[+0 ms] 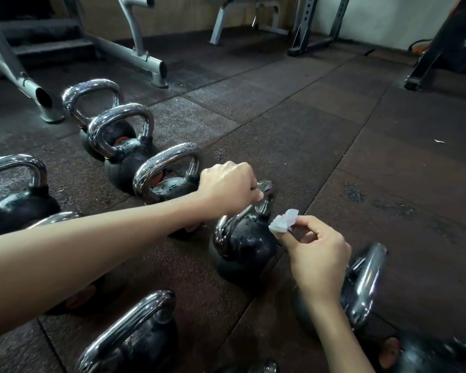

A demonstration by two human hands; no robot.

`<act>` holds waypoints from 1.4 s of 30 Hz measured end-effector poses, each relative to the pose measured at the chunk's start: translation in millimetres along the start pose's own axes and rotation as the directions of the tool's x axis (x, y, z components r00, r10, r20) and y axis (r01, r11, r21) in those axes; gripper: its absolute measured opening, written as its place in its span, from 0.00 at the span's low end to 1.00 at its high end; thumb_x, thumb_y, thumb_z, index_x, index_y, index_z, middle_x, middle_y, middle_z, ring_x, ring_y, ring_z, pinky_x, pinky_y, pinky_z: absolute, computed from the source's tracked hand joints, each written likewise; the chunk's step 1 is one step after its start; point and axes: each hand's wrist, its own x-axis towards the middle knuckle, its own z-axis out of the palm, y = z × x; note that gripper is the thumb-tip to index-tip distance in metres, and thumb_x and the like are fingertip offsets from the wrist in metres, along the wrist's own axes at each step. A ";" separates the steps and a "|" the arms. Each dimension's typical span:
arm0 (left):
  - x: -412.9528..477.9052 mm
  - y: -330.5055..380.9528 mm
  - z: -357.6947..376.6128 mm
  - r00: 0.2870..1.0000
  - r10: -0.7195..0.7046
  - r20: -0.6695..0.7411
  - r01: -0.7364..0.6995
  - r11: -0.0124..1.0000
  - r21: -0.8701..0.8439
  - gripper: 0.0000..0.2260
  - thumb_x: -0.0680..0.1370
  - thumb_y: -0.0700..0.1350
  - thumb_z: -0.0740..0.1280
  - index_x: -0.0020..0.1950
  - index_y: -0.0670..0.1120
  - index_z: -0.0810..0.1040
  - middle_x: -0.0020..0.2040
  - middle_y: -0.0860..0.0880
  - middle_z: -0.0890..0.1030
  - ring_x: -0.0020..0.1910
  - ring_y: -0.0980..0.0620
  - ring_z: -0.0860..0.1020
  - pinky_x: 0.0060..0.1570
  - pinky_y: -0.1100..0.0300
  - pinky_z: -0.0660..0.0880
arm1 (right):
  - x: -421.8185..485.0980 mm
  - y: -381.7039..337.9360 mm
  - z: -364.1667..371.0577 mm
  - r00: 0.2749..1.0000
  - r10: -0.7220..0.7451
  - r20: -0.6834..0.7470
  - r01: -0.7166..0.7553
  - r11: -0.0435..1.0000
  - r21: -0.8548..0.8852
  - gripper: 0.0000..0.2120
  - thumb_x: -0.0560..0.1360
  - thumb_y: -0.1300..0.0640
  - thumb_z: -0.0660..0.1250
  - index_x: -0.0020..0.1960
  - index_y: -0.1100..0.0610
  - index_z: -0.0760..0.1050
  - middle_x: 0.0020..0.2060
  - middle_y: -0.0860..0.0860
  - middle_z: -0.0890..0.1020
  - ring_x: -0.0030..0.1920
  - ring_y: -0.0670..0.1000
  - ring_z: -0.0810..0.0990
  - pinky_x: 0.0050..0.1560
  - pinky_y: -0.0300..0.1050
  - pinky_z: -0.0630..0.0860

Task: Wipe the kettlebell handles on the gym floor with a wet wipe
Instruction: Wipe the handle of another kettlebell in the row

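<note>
3 kettlebells (127, 161) in line behind-left of the middle kettlebell (242, 247); wipe (283, 222) just right

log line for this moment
left hand grips kettlebell handle | right hand pinches wet wipe | wipe close to handle

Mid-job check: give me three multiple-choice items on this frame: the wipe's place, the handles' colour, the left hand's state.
1. Where is the wet wipe? A) pinched in the right hand, beside the middle kettlebell; B) lying loose, untouched; C) draped over a handle.
2. What colour are the kettlebell handles? A) red; B) chrome silver; C) yellow.
3. The left hand is: A) hanging open; B) pinching the wipe; C) gripping the middle kettlebell's handle.
Answers: 1 A, fingertips pinch it by the black body; 2 B, every handle shines silver; 3 C, fingers curl round the handle.
</note>
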 end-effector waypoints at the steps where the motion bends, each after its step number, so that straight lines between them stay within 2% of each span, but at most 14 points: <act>1: -1.8 -4.5 -1.8 1.000 -0.012 0.000 0.012 1.000 -0.018 0.13 0.77 0.63 0.70 0.50 0.57 0.87 0.47 0.52 0.86 0.53 0.44 0.84 0.44 0.57 0.72 | 1.6 -1.7 -2.8 1.000 -0.012 -0.004 0.012 1.000 0.017 0.12 0.65 0.42 0.81 0.46 0.44 0.86 0.28 0.51 0.78 0.30 0.51 0.74 0.35 0.47 0.71; 4: -13.6 -20.4 -8.1 1.000 0.015 0.022 -0.011 0.983 -0.181 0.17 0.75 0.67 0.71 0.59 0.62 0.86 0.58 0.63 0.85 0.60 0.56 0.82 0.52 0.61 0.77 | 7.0 -11.4 -3.8 0.998 -0.062 -0.006 0.062 0.996 0.056 0.12 0.66 0.42 0.80 0.48 0.42 0.85 0.30 0.50 0.79 0.30 0.49 0.74 0.35 0.46 0.72; 7: -29.7 -24.7 -20.1 0.978 0.147 0.145 -0.043 0.831 -0.554 0.13 0.77 0.61 0.73 0.57 0.58 0.87 0.49 0.61 0.85 0.48 0.74 0.78 0.45 0.73 0.76 | 14.3 -26.8 -0.5 0.994 -0.107 0.008 0.105 0.989 0.107 0.13 0.66 0.46 0.81 0.49 0.43 0.85 0.34 0.45 0.83 0.31 0.49 0.73 0.35 0.48 0.74; 9: -36.0 -22.6 -28.6 0.925 0.260 0.277 0.027 0.682 -0.731 0.11 0.78 0.54 0.73 0.58 0.53 0.88 0.43 0.58 0.88 0.42 0.71 0.79 0.45 0.71 0.76 | 18.6 -36.1 2.3 0.988 -0.156 0.023 0.152 0.981 0.122 0.15 0.65 0.52 0.82 0.50 0.45 0.84 0.38 0.42 0.85 0.32 0.49 0.72 0.37 0.49 0.75; 13: -32.1 -24.7 -29.8 0.912 0.313 0.264 0.000 0.644 -0.765 0.11 0.79 0.54 0.73 0.57 0.51 0.88 0.51 0.46 0.88 0.47 0.58 0.81 0.54 0.60 0.73 | 29.7 -48.2 6.7 0.974 -0.223 0.037 0.215 0.966 0.146 0.15 0.66 0.54 0.83 0.49 0.46 0.83 0.38 0.42 0.85 0.32 0.48 0.74 0.36 0.41 0.72; 16: -25.1 -32.3 -31.1 0.901 0.315 0.300 0.089 0.542 -0.836 0.12 0.80 0.53 0.68 0.54 0.49 0.88 0.34 0.57 0.81 0.31 0.63 0.73 0.36 0.66 0.66 | 38.0 -55.1 6.8 0.973 -0.207 0.103 0.174 0.949 0.262 0.16 0.65 0.52 0.84 0.49 0.43 0.83 0.38 0.41 0.86 0.33 0.45 0.77 0.37 0.37 0.73; 19: -20.4 -41.7 -21.9 0.891 0.300 0.341 0.173 0.470 -0.865 0.14 0.75 0.57 0.68 0.49 0.51 0.87 0.30 0.58 0.74 0.29 0.61 0.66 0.34 0.59 0.55 | 45.1 -62.7 9.4 0.961 -0.191 0.201 0.107 0.925 0.365 0.16 0.64 0.54 0.85 0.46 0.42 0.83 0.38 0.42 0.87 0.37 0.41 0.82 0.39 0.37 0.74; 22: -20.6 -43.7 -17.8 0.882 0.272 0.386 0.269 0.381 -0.884 0.15 0.76 0.56 0.67 0.53 0.48 0.85 0.29 0.59 0.75 0.28 0.61 0.65 0.32 0.62 0.57 | 51.0 -67.7 13.0 0.945 -0.195 0.262 0.073 0.908 0.411 0.17 0.64 0.58 0.85 0.45 0.44 0.84 0.37 0.43 0.87 0.34 0.38 0.80 0.37 0.32 0.71; 26: -15.9 -50.8 -21.6 0.898 0.234 0.374 0.245 0.439 -0.864 0.07 0.80 0.47 0.68 0.53 0.45 0.83 0.25 0.59 0.70 0.25 0.60 0.63 0.29 0.66 0.58 | 52.7 -62.9 23.0 0.931 -0.198 0.306 0.078 0.929 0.362 0.18 0.65 0.56 0.85 0.50 0.43 0.84 0.38 0.43 0.87 0.31 0.40 0.76 0.37 0.34 0.69; 32: -6.6 -71.6 -14.1 0.923 0.155 0.353 0.227 0.520 -0.824 0.14 0.70 0.53 0.77 0.50 0.45 0.88 0.34 0.49 0.72 0.29 0.56 0.58 0.26 0.64 0.53 | 43.6 -49.0 17.8 0.942 -0.227 0.247 0.199 0.971 0.132 0.29 0.63 0.46 0.84 0.61 0.36 0.81 0.50 0.34 0.84 0.37 0.47 0.68 0.42 0.38 0.67; 35: -4.1 -77.1 -9.2 0.943 0.069 0.324 0.245 0.515 -0.822 0.14 0.73 0.50 0.77 0.52 0.41 0.86 0.29 0.54 0.74 0.26 0.57 0.63 0.25 0.65 0.55 | 36.8 -42.4 12.3 0.962 -0.114 0.246 0.116 0.993 0.007 0.22 0.65 0.40 0.81 0.58 0.35 0.83 0.51 0.36 0.84 0.43 0.39 0.74 0.49 0.41 0.71; 37: -1.7 -77.6 -7.4 0.964 0.021 0.265 0.218 0.508 -0.833 0.08 0.77 0.45 0.75 0.52 0.41 0.86 0.30 0.55 0.83 0.26 0.62 0.74 0.29 0.71 0.65 | 33.2 -45.7 18.0 0.940 -0.008 0.340 0.063 0.987 -0.151 0.26 0.65 0.34 0.77 0.62 0.35 0.81 0.50 0.39 0.82 0.55 0.44 0.78 0.59 0.47 0.75; 40: 6.0 -82.7 -1.7 0.976 -0.062 0.211 0.211 0.529 -0.822 0.07 0.73 0.50 0.79 0.47 0.48 0.89 0.43 0.50 0.89 0.40 0.59 0.81 0.44 0.62 0.70 | 32.3 -57.0 29.4 0.900 0.177 0.399 -0.092 0.970 -0.223 0.33 0.64 0.29 0.75 0.68 0.35 0.77 0.50 0.44 0.84 0.59 0.48 0.80 0.60 0.47 0.76; 42: 5.9 -80.3 0.6 0.970 -0.096 0.224 0.239 0.554 -0.797 0.08 0.72 0.54 0.80 0.46 0.51 0.89 0.43 0.48 0.89 0.37 0.52 0.77 0.38 0.59 0.67 | 33.1 -61.4 35.1 0.899 0.220 0.378 -0.129 0.959 -0.253 0.36 0.63 0.27 0.74 0.69 0.36 0.76 0.56 0.45 0.85 0.63 0.50 0.80 0.63 0.50 0.77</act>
